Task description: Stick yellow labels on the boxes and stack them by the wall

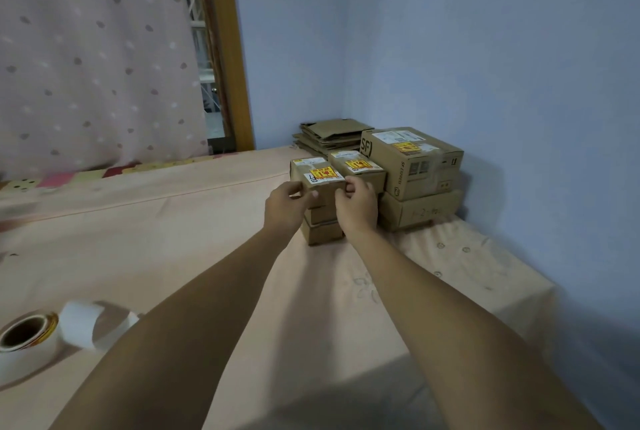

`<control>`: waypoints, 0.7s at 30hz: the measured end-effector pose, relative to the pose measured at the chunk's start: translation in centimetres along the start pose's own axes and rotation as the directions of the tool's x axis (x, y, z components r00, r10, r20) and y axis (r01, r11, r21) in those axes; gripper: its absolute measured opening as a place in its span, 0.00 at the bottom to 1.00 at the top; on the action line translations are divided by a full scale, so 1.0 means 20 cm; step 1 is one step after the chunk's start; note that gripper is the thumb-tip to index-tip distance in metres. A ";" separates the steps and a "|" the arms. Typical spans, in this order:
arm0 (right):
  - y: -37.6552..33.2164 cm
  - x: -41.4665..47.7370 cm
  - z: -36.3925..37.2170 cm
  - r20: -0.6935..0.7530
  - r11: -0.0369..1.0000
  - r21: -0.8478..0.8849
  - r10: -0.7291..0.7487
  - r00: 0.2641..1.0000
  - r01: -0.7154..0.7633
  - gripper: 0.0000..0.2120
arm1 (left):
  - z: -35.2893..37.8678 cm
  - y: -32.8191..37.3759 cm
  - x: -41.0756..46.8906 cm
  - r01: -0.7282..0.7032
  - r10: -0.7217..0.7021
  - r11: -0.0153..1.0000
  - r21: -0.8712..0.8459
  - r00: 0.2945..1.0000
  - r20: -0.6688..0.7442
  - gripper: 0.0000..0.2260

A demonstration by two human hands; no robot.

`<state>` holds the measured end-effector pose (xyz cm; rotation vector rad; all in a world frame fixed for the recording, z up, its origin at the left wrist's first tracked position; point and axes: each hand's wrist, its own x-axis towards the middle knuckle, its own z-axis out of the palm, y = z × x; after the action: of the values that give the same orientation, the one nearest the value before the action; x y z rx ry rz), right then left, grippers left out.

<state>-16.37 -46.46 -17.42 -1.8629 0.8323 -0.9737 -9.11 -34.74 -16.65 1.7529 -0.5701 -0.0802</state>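
While the label roll (pixel 26 343) lies nearest on the pink sheet (pixel 173 221), the left hand (pixel 285 202) and right hand (pixel 356 206) each pinch the front edge of the small box (pixel 309 166), which tops a short stack, its yellow label (pixel 325 173) facing up. Beyond it, larger labelled boxes (pixel 412 166) sit in the corner by the blue wall (pixel 485 48).

A pink curtain (pixel 97 55) with pale and dark dots fills the upper left of the frame. Just to its right stands an upright brown wooden frame (pixel 230 48), and pale bars show in the narrow gap (pixel 202 31) between them. A peach sheet (pixel 173 221) covers the whole lower frame, with faint stitched flowers (pixel 363 286) at right of centre. Under the curtain's hem at mid left lies a strip of cloth in coloured patches (pixel 69 178). A pile of flattened cardboard (pixel 332 135) lies at the sheet's far edge, right of centre.
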 end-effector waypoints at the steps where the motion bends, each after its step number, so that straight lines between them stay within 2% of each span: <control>1: 0.00 0.00 0.00 -0.004 1.000 0.015 0.015 1.000 -0.015 0.16 | 0.01 0.00 0.01 -0.006 0.006 1.000 0.013 1.000 -0.008 0.19; 4: 0.00 0.00 0.00 -0.013 0.999 0.028 0.020 1.000 -0.020 0.13 | 0.04 0.01 0.03 -0.006 0.006 1.000 0.007 1.000 -0.025 0.19; 10: 0.04 -0.02 -0.05 0.082 0.994 -0.091 -0.058 0.995 0.065 0.14 | 0.10 0.01 0.05 -0.013 0.013 1.000 0.015 1.000 -0.016 0.19; 16: 0.06 -0.02 -0.12 0.124 0.987 -0.145 -0.051 0.991 0.069 0.12 | 0.12 0.01 0.03 -0.026 0.026 0.999 0.025 1.000 -0.008 0.21; 21: 0.07 -0.12 -0.05 0.146 0.982 -0.172 -0.059 0.988 0.084 0.07 | -0.01 -0.04 -0.03 -0.021 0.021 0.985 0.174 1.000 -0.003 0.15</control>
<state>-18.52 -45.42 -19.02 -2.1007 0.7931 -0.8232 -9.28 -34.31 -17.42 1.9155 -0.6068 -0.0116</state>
